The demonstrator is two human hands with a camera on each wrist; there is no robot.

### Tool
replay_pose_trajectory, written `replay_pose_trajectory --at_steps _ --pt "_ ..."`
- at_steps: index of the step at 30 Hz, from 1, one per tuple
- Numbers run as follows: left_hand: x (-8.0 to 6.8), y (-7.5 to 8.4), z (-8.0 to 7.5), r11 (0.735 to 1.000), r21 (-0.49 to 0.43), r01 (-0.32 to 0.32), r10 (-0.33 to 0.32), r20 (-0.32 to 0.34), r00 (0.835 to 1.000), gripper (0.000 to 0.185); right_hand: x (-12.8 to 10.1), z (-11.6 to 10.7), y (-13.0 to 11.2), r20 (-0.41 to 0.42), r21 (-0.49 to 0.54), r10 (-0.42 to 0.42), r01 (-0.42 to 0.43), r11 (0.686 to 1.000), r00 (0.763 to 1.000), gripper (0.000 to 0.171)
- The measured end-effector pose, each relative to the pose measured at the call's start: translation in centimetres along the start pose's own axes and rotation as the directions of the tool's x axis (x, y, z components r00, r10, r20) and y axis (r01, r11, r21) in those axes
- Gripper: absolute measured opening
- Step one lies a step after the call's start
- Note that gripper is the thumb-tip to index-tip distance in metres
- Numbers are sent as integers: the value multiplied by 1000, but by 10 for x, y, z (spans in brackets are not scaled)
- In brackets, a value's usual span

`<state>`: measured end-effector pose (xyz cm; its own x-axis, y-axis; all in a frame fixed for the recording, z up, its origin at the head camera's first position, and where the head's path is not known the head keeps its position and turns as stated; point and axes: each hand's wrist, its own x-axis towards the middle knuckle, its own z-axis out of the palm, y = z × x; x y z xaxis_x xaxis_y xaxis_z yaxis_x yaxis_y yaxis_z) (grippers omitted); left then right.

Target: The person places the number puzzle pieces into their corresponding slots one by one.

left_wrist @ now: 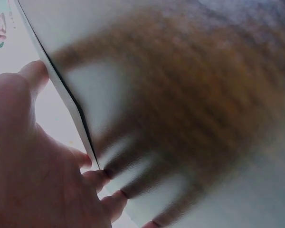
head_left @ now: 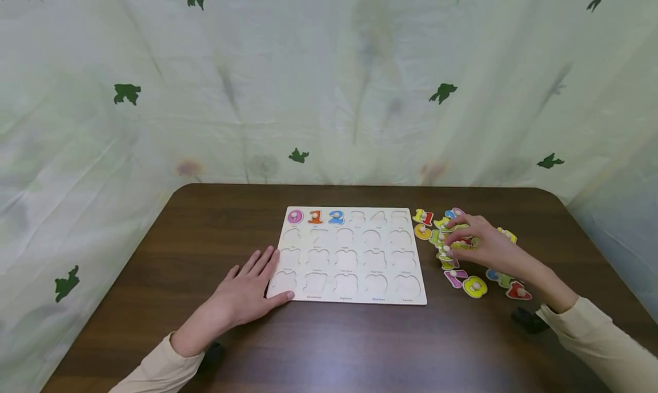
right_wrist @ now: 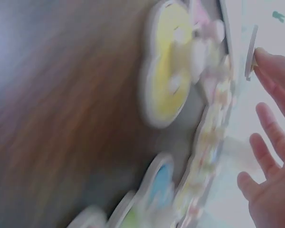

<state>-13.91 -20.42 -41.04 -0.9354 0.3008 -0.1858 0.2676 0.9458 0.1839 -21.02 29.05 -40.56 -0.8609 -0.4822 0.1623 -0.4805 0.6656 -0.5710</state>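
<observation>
A white number puzzle board [head_left: 331, 241] lies flat on the table. A purple 0 [head_left: 295, 216], an orange 1 [head_left: 315, 217] and a blue 2 [head_left: 336, 217] sit in its top row; outlined recesses fill the other rows. My left hand [head_left: 247, 293], fingers straight, rests along the board's left edge, its thumb at the near left corner. Over the pile of pieces to the right, my right hand [head_left: 480, 241] pinches a thin number puzzle piece [right_wrist: 251, 52] between thumb and index finger. That piece is seen edge-on in the right wrist view, so I cannot tell its number.
Several loose number pieces crowd the board's right side, including a red and yellow 11 [head_left: 422, 217], a yellow piece [head_left: 475, 287] and a red piece [head_left: 518, 291]. The brown table [head_left: 221, 210] ends at a leaf-patterned curtain [head_left: 329, 96].
</observation>
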Motion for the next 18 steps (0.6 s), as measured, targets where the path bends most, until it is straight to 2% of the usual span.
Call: replay_pose_trajectory --at_steps 6,14,18 --pt "-1 1 1 1000 3 7 -7 3 1000 100 23 10 -12 6 24 -12 12 1000 1000 8" --pt "-1 2 -2 1000 8 15 -15 22 1000 99 59 29 -31 -87 10 -72 74 997 994 10" --pt "0 1 -2 1000 3 16 -16 23 1000 99 75 39 -41 -105 15 -53 55 998 993 9"
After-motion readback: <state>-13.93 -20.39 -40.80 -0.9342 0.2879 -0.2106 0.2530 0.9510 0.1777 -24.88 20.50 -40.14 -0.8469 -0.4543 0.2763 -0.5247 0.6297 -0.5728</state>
